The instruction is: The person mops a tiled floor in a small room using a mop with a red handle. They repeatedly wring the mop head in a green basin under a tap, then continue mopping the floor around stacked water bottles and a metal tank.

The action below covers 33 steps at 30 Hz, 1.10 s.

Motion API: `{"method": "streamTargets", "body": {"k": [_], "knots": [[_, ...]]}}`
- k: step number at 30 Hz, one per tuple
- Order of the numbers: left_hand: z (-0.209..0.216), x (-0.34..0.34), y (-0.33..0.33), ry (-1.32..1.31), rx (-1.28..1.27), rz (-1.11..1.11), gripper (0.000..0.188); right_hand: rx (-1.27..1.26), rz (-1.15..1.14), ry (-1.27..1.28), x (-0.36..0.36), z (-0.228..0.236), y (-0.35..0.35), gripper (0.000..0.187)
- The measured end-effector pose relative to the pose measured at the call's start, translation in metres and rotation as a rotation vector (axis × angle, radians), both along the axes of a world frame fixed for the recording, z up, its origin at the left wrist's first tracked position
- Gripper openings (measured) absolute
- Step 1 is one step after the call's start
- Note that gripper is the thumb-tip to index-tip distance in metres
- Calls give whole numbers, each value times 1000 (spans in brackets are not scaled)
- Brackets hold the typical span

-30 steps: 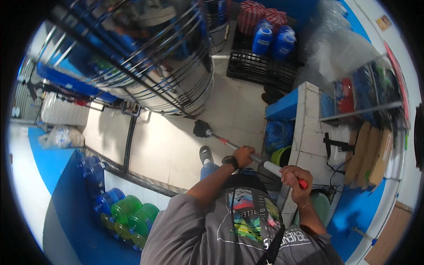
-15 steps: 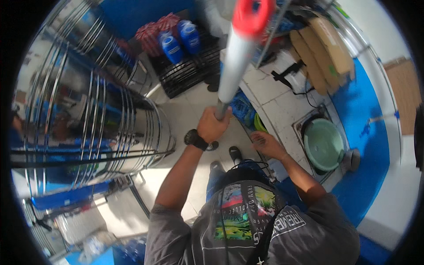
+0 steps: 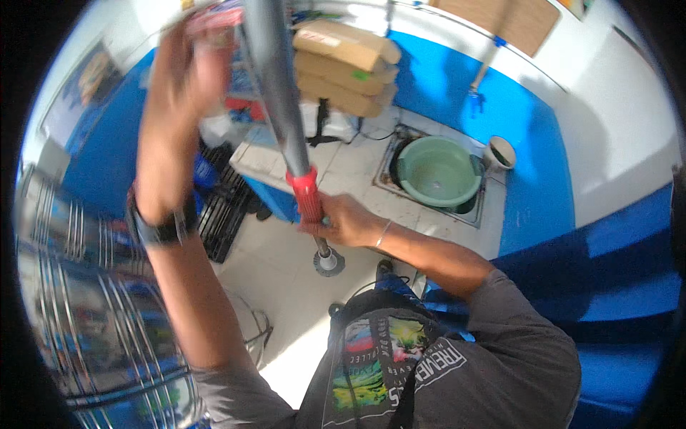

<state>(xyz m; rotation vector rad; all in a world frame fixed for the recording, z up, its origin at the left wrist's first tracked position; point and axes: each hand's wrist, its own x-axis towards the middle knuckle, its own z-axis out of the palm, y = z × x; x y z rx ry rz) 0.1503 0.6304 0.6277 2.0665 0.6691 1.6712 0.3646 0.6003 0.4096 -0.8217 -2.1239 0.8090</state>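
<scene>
Evidently, the step is handling the pole (image 3: 277, 86) before me, my right hand (image 3: 341, 219) closed round its red sleeve (image 3: 306, 191), raised left hand (image 3: 182, 79) too blurred to certify open or closed, and the next move likely calls for steadiness.

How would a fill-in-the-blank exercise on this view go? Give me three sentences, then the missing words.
1. The right hand grips the pole at its ____ collar.
2. In the picture, the left hand shows on the pole's ____ side.
3. The round basin is pale ____ in colour.
Missing words: red; left; green.
</scene>
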Motion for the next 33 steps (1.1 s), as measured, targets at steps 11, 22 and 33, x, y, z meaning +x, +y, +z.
{"method": "streamTargets", "body": {"k": [11, 22, 33], "knots": [[-221, 275, 7, -156, -567, -10, 59, 876, -479, 308, 182, 299, 56, 28], [-129, 450, 132, -292, -318, -553, 47, 228, -663, -172, 322, 252, 80, 39], [-143, 518, 163, -339, -335, -789, 64, 649, -385, 27, 391, 281, 112, 27]]}}
